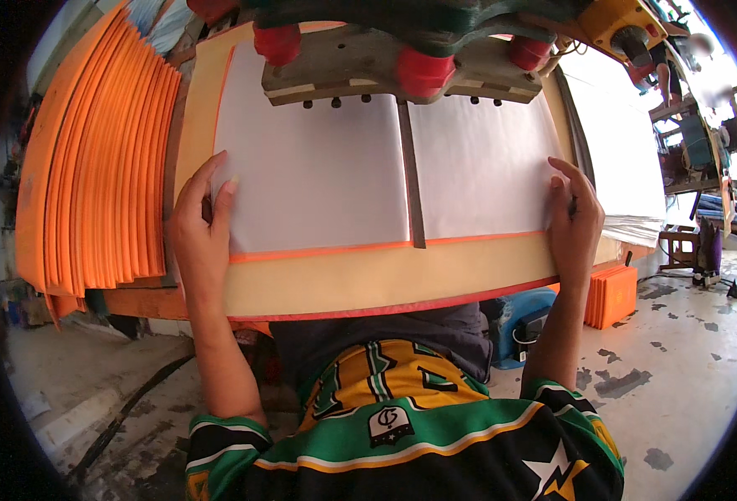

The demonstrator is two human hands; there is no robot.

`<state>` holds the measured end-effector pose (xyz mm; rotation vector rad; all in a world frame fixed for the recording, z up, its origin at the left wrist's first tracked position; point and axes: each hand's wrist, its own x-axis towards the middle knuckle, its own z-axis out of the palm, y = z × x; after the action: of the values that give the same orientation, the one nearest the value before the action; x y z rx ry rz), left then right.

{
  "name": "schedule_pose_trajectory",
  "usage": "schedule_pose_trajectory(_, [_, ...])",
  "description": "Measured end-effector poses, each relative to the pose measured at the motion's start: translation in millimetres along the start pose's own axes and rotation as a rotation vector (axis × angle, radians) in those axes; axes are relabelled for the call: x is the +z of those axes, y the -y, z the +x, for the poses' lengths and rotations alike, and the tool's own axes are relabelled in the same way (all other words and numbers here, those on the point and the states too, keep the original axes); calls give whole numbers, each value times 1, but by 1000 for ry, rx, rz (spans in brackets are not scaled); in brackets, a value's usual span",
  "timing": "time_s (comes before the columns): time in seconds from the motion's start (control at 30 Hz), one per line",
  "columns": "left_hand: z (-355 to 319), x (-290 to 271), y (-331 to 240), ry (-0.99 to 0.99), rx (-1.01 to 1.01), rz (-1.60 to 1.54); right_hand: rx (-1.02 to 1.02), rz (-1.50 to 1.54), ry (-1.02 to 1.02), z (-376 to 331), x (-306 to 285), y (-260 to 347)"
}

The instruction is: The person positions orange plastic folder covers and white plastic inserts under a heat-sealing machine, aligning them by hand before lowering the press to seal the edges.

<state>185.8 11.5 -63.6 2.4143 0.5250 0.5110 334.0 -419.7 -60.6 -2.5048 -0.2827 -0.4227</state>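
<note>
White sheets with a thin orange border lie open before me, a left page point(314, 175) and a right page point(481, 175). A dark narrow strip point(414, 184) runs between them. Beneath is a cream board point(385, 280) with a red front edge. My left hand point(197, 209) touches the left page's side edge, thumb and forefinger apart. At the right page's outer edge, my right hand point(577, 209) has its forefinger and thumb spread; its other fingers are partly hidden. A metal machine plate point(393, 71) with red round parts hangs over the pages' far side, hiding it.
A tall row of orange folded covers point(97, 175) stands at the left. Stacked white sheets point(623, 142) lie at the right, beyond a dark bar. More orange covers point(610, 296) sit low on the right near a blue object point(514, 326). A yellow box with a dark knob point(627, 33) is upper right.
</note>
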Motion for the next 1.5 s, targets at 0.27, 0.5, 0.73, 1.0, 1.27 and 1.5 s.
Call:
schedule_pose_trajectory(0.27, [-1,2,0,-53,28,37,58,-26,41,6,3,0])
schedule_pose_trajectory(0.5, [-1,0,-2,-63,88,51,89,-99,-11,4,5,-5])
schedule_pose_trajectory(0.73, [0,3,0,-90,105,6,70,-46,-17,6,5,-6])
schedule_pose_trajectory(1.0, [0,2,-5,-67,65,-16,61,-76,-31,7,3,-8])
schedule_pose_trajectory(1.27, [0,1,-8,-51,24,-28,46,-71,-51,6,3,-7])
schedule_pose_trajectory(1.5, [2,2,-4,-76,97,14,91,-41,-33,6,2,-5])
